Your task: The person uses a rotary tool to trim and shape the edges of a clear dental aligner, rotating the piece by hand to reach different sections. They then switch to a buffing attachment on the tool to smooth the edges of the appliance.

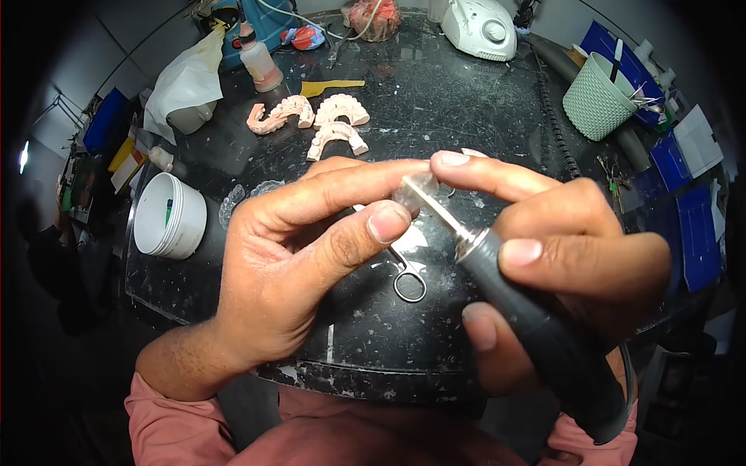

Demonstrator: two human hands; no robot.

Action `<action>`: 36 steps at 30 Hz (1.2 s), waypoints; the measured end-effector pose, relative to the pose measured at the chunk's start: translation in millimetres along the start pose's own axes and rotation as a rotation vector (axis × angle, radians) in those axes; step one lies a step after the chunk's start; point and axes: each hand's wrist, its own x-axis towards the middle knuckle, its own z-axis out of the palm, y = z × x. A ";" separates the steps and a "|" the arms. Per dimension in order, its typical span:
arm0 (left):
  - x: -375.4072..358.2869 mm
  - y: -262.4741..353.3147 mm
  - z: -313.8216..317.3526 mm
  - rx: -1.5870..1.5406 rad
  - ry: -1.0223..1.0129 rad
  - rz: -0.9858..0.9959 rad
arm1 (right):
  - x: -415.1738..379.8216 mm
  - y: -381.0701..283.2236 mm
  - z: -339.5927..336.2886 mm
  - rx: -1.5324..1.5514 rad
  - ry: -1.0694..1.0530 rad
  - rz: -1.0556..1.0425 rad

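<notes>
My left hand (pixel 284 256) pinches a small clear plastic piece (pixel 420 191), which looks like a dental aligner, between thumb and index finger. Its outline is partly hidden by my fingers. My right hand (pixel 587 241) is wrapped round a black rotary handpiece (pixel 548 326). The handpiece's thin metal bit (pixel 437 206) points up and left, its tip at the clear piece. My right index finger reaches to the piece's far edge. Under my hands lie scissors (pixel 409 286), with one ring handle showing, and clear plastic scraps (pixel 233 203) lie left of them.
Several pinkish dental casts (pixel 339 140) lie beyond my hands, near a yellow strip (pixel 330 87). A white tub (pixel 172 217) stands left, a spray bottle (pixel 260 62) behind. At the back is a white control unit (pixel 479 31); a green basket (pixel 598 97) holds tools at right.
</notes>
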 end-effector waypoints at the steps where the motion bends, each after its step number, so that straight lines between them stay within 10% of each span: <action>1: 0.2 0.5 -0.1 0.043 -0.001 0.019 | -0.1 -1.9 -0.1 0.038 0.006 0.017; 17: 0.9 8.9 -6.3 0.716 -0.019 0.371 | 1.8 -2.0 -1.4 0.048 0.012 0.047; 36: -2.6 -2.9 -0.3 0.203 -0.036 0.207 | 3.7 8.4 -9.7 -0.201 -0.195 -0.182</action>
